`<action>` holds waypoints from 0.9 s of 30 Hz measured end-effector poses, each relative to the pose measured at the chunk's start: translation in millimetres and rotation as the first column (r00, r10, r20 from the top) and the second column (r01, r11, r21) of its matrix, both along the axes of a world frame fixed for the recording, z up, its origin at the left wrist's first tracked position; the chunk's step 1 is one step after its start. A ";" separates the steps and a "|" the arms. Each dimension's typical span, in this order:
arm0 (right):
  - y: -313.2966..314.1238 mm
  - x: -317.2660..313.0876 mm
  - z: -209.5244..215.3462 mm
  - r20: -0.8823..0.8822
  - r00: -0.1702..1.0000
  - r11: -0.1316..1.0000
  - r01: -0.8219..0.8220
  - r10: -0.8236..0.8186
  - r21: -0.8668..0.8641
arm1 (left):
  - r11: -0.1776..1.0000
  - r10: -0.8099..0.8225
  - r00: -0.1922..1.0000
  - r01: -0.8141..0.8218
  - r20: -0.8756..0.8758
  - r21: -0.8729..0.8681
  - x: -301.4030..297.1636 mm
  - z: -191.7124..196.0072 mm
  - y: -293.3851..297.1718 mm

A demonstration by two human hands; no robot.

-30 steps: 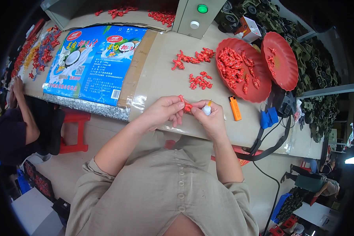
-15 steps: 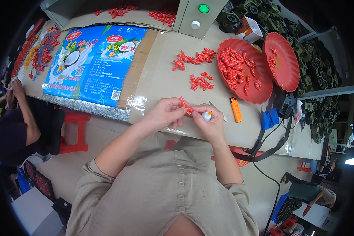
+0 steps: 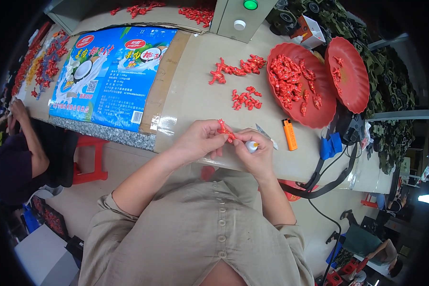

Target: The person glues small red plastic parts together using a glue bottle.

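Over the table's front edge, my left hand (image 3: 200,138) is closed, pinching a small glossy red plastic figure (image 3: 226,131) between thumb and fingers. The tips of my right thumb and forefinger meet the figure's lower right end. Tucked in my right hand (image 3: 258,161) is a small white bottle (image 3: 251,147) with a yellowish tip, pointing right. The fingers hide part of both the figure and the bottle. Just beyond my right hand lies a thin pointed blade (image 3: 266,136). Loose red pieces (image 3: 246,98) lie in a small group ahead of my hands, with joined red figures (image 3: 236,70) behind them.
A scalloped red dish (image 3: 321,114) full of red figures stands at the right, beside a second red dish (image 3: 355,88). An orange lighter (image 3: 289,135), blue flattened carton (image 3: 112,78), black strap (image 3: 314,193) and grey control box (image 3: 236,28) are around. A co-worker's arm (image 3: 31,138) is at far left.
The red figure is turned a little more upright between my fingers. My right hand has shifted slightly and the bottle's tip points more to the right. The view has moved a little.
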State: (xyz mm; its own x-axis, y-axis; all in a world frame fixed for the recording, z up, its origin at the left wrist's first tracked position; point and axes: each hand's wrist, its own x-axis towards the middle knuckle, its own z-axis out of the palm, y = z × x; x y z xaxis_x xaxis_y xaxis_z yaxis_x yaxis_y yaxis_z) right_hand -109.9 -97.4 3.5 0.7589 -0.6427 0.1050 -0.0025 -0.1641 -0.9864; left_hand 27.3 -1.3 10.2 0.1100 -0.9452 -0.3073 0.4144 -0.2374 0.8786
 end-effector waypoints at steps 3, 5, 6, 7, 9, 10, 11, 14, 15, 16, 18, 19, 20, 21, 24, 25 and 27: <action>0.9 0.2 0.0 0.009 1.000 1.000 0.002 -0.003 0.011 | 1.000 0.007 1.000 -0.008 -0.012 -0.014 0.0 -0.8 0.0; 1.4 0.2 0.1 0.014 1.000 1.000 0.006 -0.006 0.029 | 1.000 0.010 1.000 -0.010 -0.008 -0.023 -0.8 -2.2 -0.2; 1.3 0.0 -0.3 0.009 1.000 0.999 0.005 -0.005 0.035 | 1.000 0.011 1.000 -0.011 -0.008 -0.023 -1.2 -1.9 -0.1; 1.3 -0.2 -0.5 0.005 1.000 0.999 0.005 -0.005 0.040 | 1.000 0.020 1.000 -0.020 -0.010 -0.018 -1.6 -1.4 0.0; 1.6 0.4 0.1 0.007 1.000 0.999 0.005 -0.005 0.037 | 0.999 0.033 0.999 -0.033 -0.009 -0.015 -1.1 -1.5 0.3; 1.8 0.7 0.6 0.009 1.000 0.999 0.008 -0.008 0.035 | 1.000 0.021 1.000 -0.021 0.001 -0.016 -0.8 -3.3 -0.1; 1.9 0.7 0.5 0.012 1.000 0.999 0.005 -0.005 0.031 | 1.000 0.010 1.000 -0.010 0.012 -0.019 -0.7 -4.4 -0.1; 1.0 0.6 -1.4 0.019 1.000 1.000 -0.013 0.012 0.012 | 1.000 0.027 1.000 -0.027 0.008 -0.014 0.1 -1.6 0.5; 0.3 0.2 -2.4 0.006 1.000 1.000 0.009 -0.009 0.022 | 0.999 0.032 0.999 -0.032 0.016 -0.022 0.4 -1.3 0.3; 0.1 -0.2 -3.5 -0.007 1.000 0.999 0.030 -0.029 0.032 | 0.999 0.033 0.998 -0.033 -0.052 0.003 0.4 -1.3 0.2; 0.1 0.5 -7.3 0.019 0.995 0.993 0.099 -0.100 0.070 | 0.999 0.042 0.993 -0.041 -0.106 0.016 5.8 3.0 -1.8; 0.0 0.7 -8.8 0.031 0.984 0.978 0.173 -0.177 0.120 | 0.997 0.058 0.998 -0.056 -0.030 0.051 9.8 6.5 -2.8; 0.3 0.5 -10.1 0.043 0.985 0.980 0.161 -0.167 0.113 | 0.993 0.075 0.996 -0.079 0.045 0.086 13.9 9.0 -1.9; 0.8 -0.4 -10.0 0.036 0.985 0.976 0.159 -0.166 0.145 | 0.993 0.089 0.994 -0.093 0.056 0.077 21.6 2.8 -1.9; -0.3 -1.3 -10.9 0.009 0.988 0.985 0.150 -0.151 0.091 | 0.889 0.437 0.510 -0.121 0.741 -0.442 49.7 -3.2 -14.2; 0.5 -4.6 -10.2 -0.019 0.987 0.983 0.162 -0.161 0.083 | 0.955 0.295 0.602 -0.207 0.742 -0.212 54.9 3.0 -19.1; -0.2 -4.3 -11.8 -0.024 0.989 0.987 0.146 -0.144 0.070 | 0.957 0.188 0.679 -0.288 0.709 0.022 66.3 8.8 -29.5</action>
State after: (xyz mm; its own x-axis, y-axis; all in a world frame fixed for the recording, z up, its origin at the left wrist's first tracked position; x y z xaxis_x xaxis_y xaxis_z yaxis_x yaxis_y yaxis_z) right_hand -114.3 -97.7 -8.3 0.6586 -0.7514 0.0418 -0.0394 -0.0900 -0.9952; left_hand 93.6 -30.8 19.0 0.5547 -0.8166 -0.1593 -0.2428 -0.3420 0.9078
